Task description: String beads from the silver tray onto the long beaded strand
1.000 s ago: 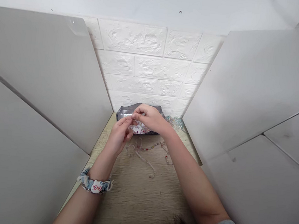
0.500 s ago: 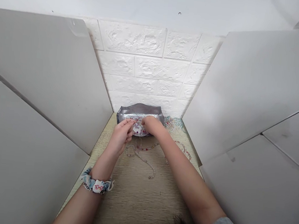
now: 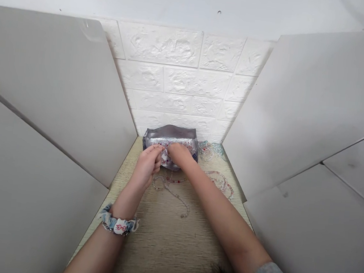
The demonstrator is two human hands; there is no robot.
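My left hand (image 3: 148, 165) is closed in a pinch at the front left of a silver pouch (image 3: 172, 132). Whatever sits between its fingertips is too small to make out. My right hand (image 3: 180, 154) reaches over the pouch's front, its curled fingertips close to the left ones; what they pinch, if anything, is hidden. Small pink, red and purple beads (image 3: 163, 160) lie in the pouch's white opening. Below the hands, a strand of clear and pink beads (image 3: 176, 195) curls across the wooden surface (image 3: 165, 242).
To the right of my forearm lie looped pink bead strands (image 3: 224, 183). A pile of teal and clear beads (image 3: 214, 151) rests beside the pouch. A white brick-pattern wall (image 3: 180, 82) closes the back, and grey panels (image 3: 65, 82) stand on both sides.
My right hand has moved slightly left, bringing its fingertips closer to my left hand. My left hand has stayed almost still. The camera view has shifted slightly.
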